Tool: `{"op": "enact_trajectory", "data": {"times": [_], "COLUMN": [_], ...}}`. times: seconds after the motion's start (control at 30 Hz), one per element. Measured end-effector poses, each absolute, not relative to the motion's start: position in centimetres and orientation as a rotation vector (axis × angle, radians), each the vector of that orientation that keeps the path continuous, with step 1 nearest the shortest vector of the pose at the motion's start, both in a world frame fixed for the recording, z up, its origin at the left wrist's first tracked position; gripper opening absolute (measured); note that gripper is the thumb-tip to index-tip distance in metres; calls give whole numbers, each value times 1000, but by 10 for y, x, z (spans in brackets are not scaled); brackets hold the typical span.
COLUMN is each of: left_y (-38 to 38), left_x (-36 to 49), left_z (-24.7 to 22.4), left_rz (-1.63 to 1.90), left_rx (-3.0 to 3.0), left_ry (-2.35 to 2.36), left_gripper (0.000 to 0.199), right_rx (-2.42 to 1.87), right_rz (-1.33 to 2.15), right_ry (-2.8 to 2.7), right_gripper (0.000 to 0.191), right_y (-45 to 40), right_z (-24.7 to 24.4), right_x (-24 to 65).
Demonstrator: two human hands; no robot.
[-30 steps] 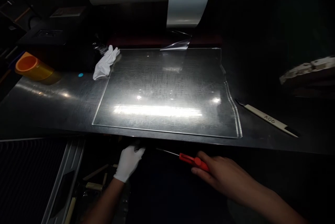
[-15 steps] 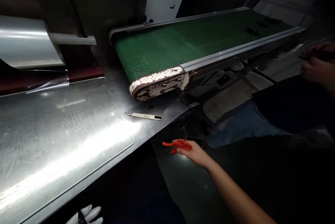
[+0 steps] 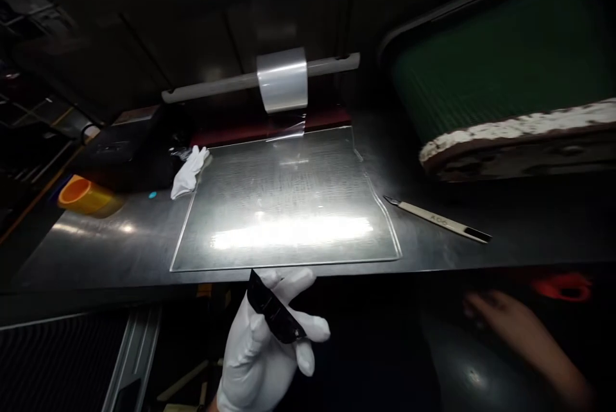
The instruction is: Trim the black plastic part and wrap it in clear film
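We have the left hand point(image 3: 262, 354) in a white glove, fingers closed lightly on a slim black piece point(image 3: 273, 309), which tilts between thumb and fingertips in front of the worktop point(image 3: 139, 258), by its near edge. We probably grip it by its sides to leave its broad face open to view, and the glove likely spares it fingerprints. Our bare right hand point(image 3: 513, 322) is low and blurred below the near edge, well to the right; its fingers look curled, but we cannot tell whether they hold anything. A red object point(image 3: 563, 287) shows just beyond it, seemingly apart. On the worktop, a clear sheet point(image 3: 289, 187) lies flat along the near edge, perhaps as a smooth working surface. The knife point(image 3: 436, 218) rests off its right side, blade towards it, handle pointing to the right, which seems handy for the bare hand. A spare glove point(image 3: 187, 174) lies across the sheet's far left corner, out of the middle, while a film roll point(image 3: 283, 81) hangs on a bar point(image 3: 216, 88) beyond the far edge, presumably so that it can turn.
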State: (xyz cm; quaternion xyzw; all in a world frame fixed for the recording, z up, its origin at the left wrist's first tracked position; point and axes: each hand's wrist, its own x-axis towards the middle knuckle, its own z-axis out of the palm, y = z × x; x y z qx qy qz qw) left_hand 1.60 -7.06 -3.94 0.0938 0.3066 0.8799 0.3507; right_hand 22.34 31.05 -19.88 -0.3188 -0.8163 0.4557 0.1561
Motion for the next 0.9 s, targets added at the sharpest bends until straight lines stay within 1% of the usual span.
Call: {"op": "enact_trajectory", "data": {"times": [0.1,0.13,0.2,0.23,0.27,0.3,0.4,0.47,0.57,0.6,0.67,0.7,0.77,0.83,0.87,0.9], "left_y": [-71,-70,-67,-66,-65,-65,-68,-72,-80,-82,-86,-88,-91,-94,-96,-98], "left_x": [13,12,11,11,11,11,14,15,13,12,10,9,7,3,0,-3], "left_z": [-39,-38,-35,-34,-34,-33,-33,-33,-34,-35,-39,-42,-48,-52,-53,-52], "left_rz": [2324,2327,2324,2319,2313,2310,2314,2307,2293,2288,2271,2249,2181,2027,1945,1874], "left_rx": [320,340,356,356,355,350,240,110,16,14,37,60,112,137,126,113], "left_ry": [712,682,645,641,645,655,734,834,1033,1060,994,933,920,1111,1224,1318], "left_gripper": [36,37,37,36,35,35,33,31,26,26,29,34,53,77,84,86], "right_rx": [-656,-619,-454,-332,-155,-6,308,394,460,465,425,382,276,214,203,203], "right_rz": [1627,1525,1253,1211,1203,1200,1164,1188,1279,1316,1393,1425,1461,1458,1444,1424], "right_ry": [-2596,-2598,-2577,-2571,-2528,-2511,-2483,-2479,-2506,-2511,-2492,-2463,-2400,-2370,-2371,-2375], "right_gripper": [24,23,26,33,43,48,52,54,56,54,43,35,25,23,22,20], "right_y": [261,242,206,190,177,165,138,125,114,113,112,111,110,108,107,106], "right_z": [-161,-141,-97,-75,-53,-34,5,14,11,9,9,10,14,17,18,18], "right_x": [209,200,175,160,144,128,86,67,54,53,55,56,60,62,62,62]}}
